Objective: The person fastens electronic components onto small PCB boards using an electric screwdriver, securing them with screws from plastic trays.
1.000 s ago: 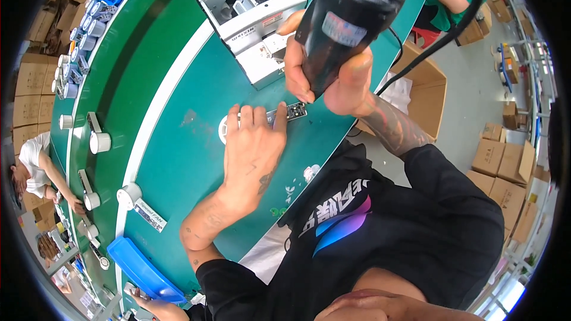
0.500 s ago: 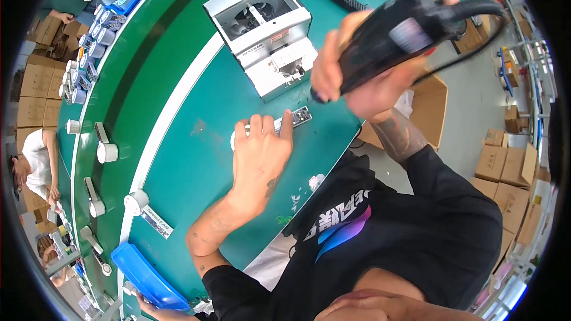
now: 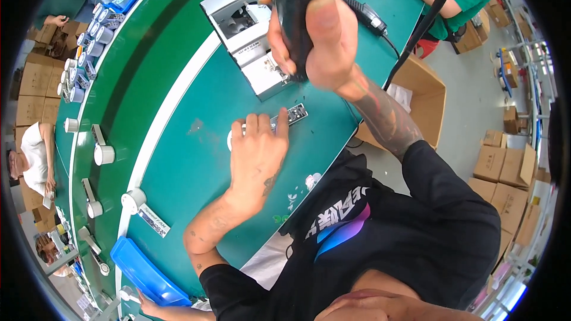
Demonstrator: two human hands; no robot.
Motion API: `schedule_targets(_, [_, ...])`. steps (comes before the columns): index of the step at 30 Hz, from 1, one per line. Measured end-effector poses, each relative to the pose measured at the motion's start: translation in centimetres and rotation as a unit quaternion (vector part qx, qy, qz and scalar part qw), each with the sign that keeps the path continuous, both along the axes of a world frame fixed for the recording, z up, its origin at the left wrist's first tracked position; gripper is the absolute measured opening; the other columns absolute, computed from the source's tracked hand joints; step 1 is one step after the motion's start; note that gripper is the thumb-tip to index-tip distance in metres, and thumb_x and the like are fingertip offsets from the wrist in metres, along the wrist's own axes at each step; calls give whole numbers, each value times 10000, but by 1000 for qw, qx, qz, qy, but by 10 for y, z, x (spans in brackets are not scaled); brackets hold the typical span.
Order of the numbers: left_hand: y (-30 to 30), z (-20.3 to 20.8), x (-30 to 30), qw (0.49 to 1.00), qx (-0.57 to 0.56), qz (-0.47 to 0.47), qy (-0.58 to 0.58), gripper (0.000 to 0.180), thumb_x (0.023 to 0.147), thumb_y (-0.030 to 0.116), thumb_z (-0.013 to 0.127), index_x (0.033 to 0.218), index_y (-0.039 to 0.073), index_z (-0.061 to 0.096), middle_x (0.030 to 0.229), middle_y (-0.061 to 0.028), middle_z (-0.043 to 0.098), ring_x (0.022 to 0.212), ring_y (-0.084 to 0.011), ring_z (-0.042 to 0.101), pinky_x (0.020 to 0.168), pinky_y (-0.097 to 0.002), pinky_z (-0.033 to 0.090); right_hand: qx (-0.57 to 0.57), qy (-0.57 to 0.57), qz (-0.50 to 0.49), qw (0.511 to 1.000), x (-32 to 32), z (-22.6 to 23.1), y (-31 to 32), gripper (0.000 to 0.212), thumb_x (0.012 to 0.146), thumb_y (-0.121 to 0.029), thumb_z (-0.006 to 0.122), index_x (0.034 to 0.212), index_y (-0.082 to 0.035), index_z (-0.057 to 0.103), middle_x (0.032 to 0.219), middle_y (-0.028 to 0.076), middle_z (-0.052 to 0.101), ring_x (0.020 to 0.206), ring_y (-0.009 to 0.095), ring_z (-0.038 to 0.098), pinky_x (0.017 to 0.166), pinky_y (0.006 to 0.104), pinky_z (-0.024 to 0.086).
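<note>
My right hand (image 3: 330,47) is wrapped round a black electric screwdriver (image 3: 292,9), held nearly upright over the screw feeder. Its tip is hidden by my hand and fingers. The feeder (image 3: 264,80) is a pale box with an opening on top. My left hand (image 3: 256,157) has its fingers bent over a white handheld fan part (image 3: 296,113), gripping it against the green table. A narrow end with an exposed circuit board sticks out past my fingers, and a round white edge shows on the other side.
Another black screwdriver (image 3: 372,22) lies beyond my right hand. To the left are a similar white fan part (image 3: 134,200), a blue bin (image 3: 146,270) and a green belt (image 3: 122,125) carrying several parts. A cardboard box (image 3: 431,104) stands beside the table. Co-workers sit around.
My right hand and the screwdriver have swung left over the screw feeder, and the screwdriver has turned from slanted to nearly upright. My left hand keeps its place on the fan part.
</note>
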State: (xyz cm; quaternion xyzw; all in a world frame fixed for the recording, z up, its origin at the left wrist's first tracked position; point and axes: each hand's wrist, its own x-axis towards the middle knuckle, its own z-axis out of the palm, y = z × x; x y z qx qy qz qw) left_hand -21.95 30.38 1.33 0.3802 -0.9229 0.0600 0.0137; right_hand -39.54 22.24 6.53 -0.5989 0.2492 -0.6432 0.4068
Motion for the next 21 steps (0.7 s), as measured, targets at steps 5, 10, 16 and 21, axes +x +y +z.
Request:
schedule_targets(5, [0,-1,-1,1000,-5,0,-3,471,846,100,643,1316,74,663,894,-76,649,941,-234,625,894,-417,486,27,-84,45,995,-12,-16,32,773,1012,-655,455,1274,72,504,647,69,576,456,71,484,439,222,393])
schedule_targets(10, [1,-2,0,1000,-17,0,2,466,858,100,633,1323,73,657,895,-72,643,941,-232,621,899,-422,478,26,-75,44,996,-11,-21,37,772,1016,-654,443,1273,72,501,663,83,580,460,74,475,448,232,393])
schedule_targets(16, [3,-3,-1,1000,-6,2,0,467,861,100,629,1327,69,654,903,-78,645,968,-235,624,914,-424,474,34,-100,48,993,-14,-29,39,768,1016,-658,438,1250,72,498,656,87,571,459,83,472,447,235,388])
schedule_targets(21, [1,-2,-1,1000,5,3,6,468,859,96,630,1325,67,653,904,-79,644,975,-240,624,916,-429,476,103,-25,20,994,-20,-24,45,997,840,-912,368,1267,-12,418,625,50,509,432,115,469,431,274,416])
